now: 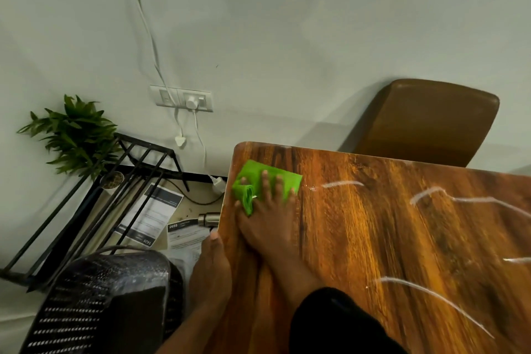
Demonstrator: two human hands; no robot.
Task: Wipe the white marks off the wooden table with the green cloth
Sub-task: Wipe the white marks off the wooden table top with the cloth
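Observation:
The green cloth (260,181) lies partly bunched near the far left corner of the wooden table (373,238). My right hand (267,215) presses flat on the cloth with fingers spread, its black sleeve low in the frame. My left hand (214,259) grips the table's left edge, thumb on top. White marks curve across the tabletop: a short one (342,184) just right of the cloth, a longer wavy one (465,198) at the far right, and a long arc (431,300) nearer me.
A brown chair (428,121) stands behind the table against the wall. Left of the table are a black metal rack (115,195), a potted plant (77,135), papers on the floor (155,213), a wall socket with cables (184,99) and a dark woven chair (109,302).

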